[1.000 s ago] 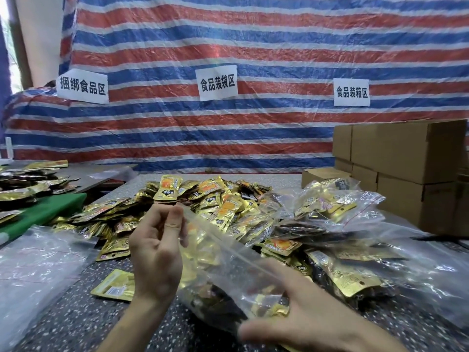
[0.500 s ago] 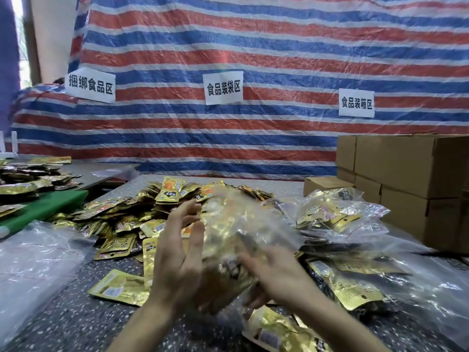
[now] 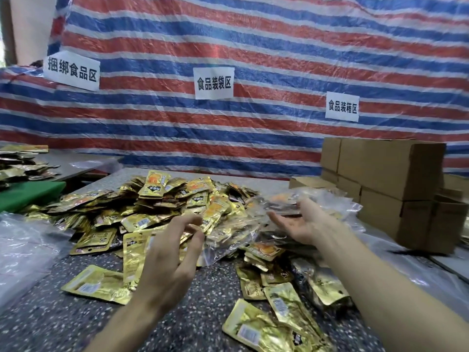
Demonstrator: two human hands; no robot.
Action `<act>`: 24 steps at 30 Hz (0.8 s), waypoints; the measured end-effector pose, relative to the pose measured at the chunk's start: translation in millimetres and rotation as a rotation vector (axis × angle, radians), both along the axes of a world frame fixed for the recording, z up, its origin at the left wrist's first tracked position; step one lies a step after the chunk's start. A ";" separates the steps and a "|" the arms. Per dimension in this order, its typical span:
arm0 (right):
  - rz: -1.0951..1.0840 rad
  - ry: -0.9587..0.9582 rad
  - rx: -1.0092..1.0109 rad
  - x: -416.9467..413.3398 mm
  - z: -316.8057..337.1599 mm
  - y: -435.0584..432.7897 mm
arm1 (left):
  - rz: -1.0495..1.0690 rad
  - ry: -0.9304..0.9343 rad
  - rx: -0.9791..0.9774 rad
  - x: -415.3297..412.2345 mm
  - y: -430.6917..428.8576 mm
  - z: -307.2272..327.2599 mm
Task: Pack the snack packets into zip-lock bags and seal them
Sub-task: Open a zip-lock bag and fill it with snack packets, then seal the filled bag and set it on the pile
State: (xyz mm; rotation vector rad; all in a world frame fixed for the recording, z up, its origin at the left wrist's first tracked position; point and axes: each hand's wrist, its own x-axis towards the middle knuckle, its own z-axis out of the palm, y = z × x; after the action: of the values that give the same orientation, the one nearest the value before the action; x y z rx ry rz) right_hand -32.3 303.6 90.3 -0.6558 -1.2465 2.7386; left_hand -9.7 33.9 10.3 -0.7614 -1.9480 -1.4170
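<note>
Filled zip-lock bag point(image 3: 289, 202) lies crosswise, nine-to-three, just at twelve o'clock of the right hand point(image 3: 302, 226), its fingers spread, gripping nothing; left hand point(image 3: 170, 252), loosely open and empty, is farther.

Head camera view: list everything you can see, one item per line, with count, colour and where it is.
snack packets: many, gold and orange, heaped mid-table, some loose nearer
filled clear bags: several, count unclear, transparent, right of the heap
empty clear bags: a stack, transparent, left edge
cardboard boxes: several, brown, stacked at right
paper signs: three, white with black characters, on the tarp
tarp: one, red, white and blue stripes, at the back
table: one, dark speckled, foreground
green board: one, green, far left
left hand: one, fingers loosely curved, holding nothing, over loose packets
right hand: one, palm up, by the filled bags
</note>
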 end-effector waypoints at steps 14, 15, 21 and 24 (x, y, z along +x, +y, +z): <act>0.212 0.144 0.128 35.6 -34.8 -65.0 | -0.017 0.023 -0.099 -2.6 2.3 -6.2; 0.232 0.159 0.234 39.2 -46.4 -74.6 | -0.007 0.026 -0.117 -4.3 2.3 -6.9; 0.219 0.443 0.845 63.8 -97.7 -112.9 | -0.003 0.084 -0.286 -10.8 -1.9 -14.7; 0.157 0.603 1.038 71.9 -99.8 -107.8 | -0.035 0.048 -0.319 -12.8 -1.8 -21.4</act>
State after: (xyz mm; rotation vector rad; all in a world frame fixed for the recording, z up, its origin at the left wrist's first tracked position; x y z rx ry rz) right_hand 39.6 195.8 -9.5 0.3442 -2.1873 1.6861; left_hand -22.5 32.1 -11.1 -0.9666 -2.1598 -1.1082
